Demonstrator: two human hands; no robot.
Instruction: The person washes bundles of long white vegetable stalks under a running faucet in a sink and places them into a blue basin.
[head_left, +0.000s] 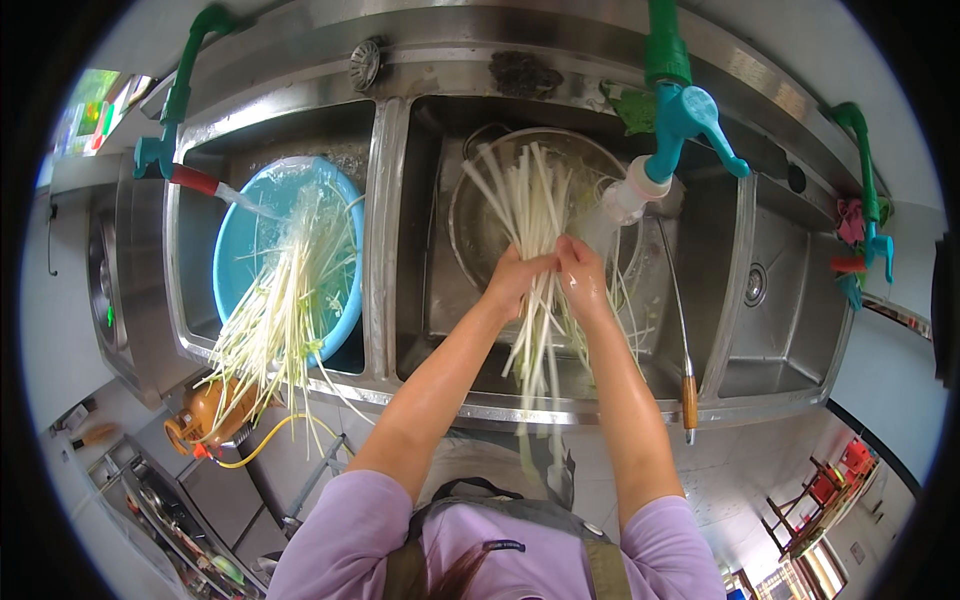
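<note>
A bunch of long, pale vegetable stalks (536, 202) is gripped over the middle sink basin, its lower ends hanging over the front rim. My left hand (517, 279) closes around the bunch, thumb across its front. At the bunch's right side, my right hand (582, 277) has curled fingers on the stalks, fingertips close to the left thumb. Under the upper stalks stands a round metal basin (463, 251) holding water and loose stalks. Water runs from the turquoise tap (679, 127) just right of my hands. Thin loose stalks (622, 300) trail beside my right wrist.
In the left sink, a blue plastic tub (225, 259) holds more stalks (281, 300) draping over the front edge, under a running tap (196, 180). A wooden-handled metal utensil (688, 401) leans across the front rim. An orange gas cylinder (225, 409) stands lower left.
</note>
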